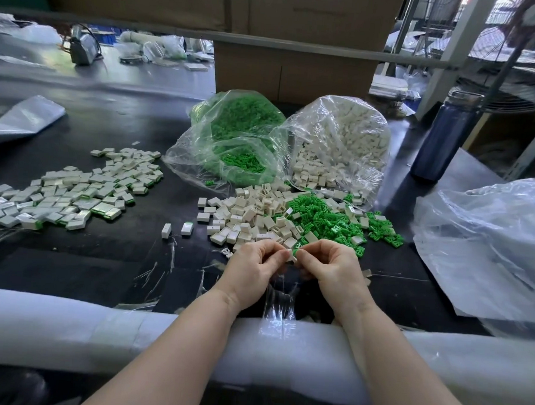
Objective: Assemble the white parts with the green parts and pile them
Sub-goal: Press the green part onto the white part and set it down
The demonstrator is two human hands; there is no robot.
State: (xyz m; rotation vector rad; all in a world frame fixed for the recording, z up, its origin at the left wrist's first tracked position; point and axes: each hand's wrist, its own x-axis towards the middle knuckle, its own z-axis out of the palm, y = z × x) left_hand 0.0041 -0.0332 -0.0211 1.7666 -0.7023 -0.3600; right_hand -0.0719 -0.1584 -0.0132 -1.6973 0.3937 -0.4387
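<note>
Pinching a white part (290,256) in the left hand (254,265) and a green part (296,249) in the right hand (329,267), each grip is closed on its piece just above the counter (105,264). How far they are mated is hidden by fingertips. A finished pile (69,190) lies to the left; loose white parts (243,213), loose green parts (324,218) and two full bags (342,141) suggest most work remains.
</note>
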